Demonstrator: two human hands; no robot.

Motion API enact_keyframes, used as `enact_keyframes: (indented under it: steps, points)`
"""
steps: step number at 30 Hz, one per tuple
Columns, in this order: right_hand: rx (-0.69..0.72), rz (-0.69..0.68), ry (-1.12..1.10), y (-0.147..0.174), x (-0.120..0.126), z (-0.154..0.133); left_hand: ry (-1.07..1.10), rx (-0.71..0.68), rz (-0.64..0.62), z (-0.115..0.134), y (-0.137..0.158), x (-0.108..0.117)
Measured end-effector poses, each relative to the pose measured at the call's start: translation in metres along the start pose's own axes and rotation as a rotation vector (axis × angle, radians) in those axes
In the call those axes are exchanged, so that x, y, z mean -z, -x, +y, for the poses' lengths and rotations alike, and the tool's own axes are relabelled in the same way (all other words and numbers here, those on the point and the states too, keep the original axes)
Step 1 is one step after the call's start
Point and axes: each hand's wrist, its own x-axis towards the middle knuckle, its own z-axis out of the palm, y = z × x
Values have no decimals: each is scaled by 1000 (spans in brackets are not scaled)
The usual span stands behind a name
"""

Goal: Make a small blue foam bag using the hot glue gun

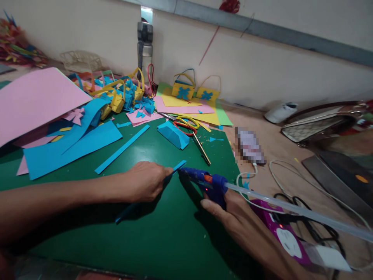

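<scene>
Blue paper strip [180, 166] pinched at the nozzle of a glue gun [201, 177]

Taking the strip's visible tip as the clock's centre, the left hand [147, 181] lies between 8 and 9 o'clock, the right hand [233, 214] at 4. The strip is held above the green tabletop [163, 245], the nozzle just beside its tip; contact cannot be made out.

The strip should be very light, limp along its length and quick to crease. It is best pinched flat near one end, leaving the tip bare. The gun looks rigid and heavier, its clear glue stick [279, 202] trailing between 3 and 4 o'clock; the handle is the place to hold, well behind a nozzle that may be hot.

The left grip pinches the strip, back of the hand upward, index finger reaching toward 3 o'clock, forearm coming in low from between 8 and 9. The right grip is wrapped round the gun's handle, thumb on the near side, forearm slanting up from 4; its trigger finger is hidden.
</scene>
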Motion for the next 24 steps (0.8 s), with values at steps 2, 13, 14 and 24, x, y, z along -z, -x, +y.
enact_keyframes:
  steps: [2, 13, 14, 24]
  points:
    - [-64, 57, 65, -9, 0, 0, -13, 2, -10, 0, 0, 0]
    - [-62, 114, 122, -20, 7, -8, -202, 59, -61, 13, -5, -1]
    - [-59, 109, 112, -19, 7, -9, -226, 61, -63, 14, -5, -2]
    - [-105, 78, 69, -14, 8, -8, -340, -98, -28, 5, -23, 3]
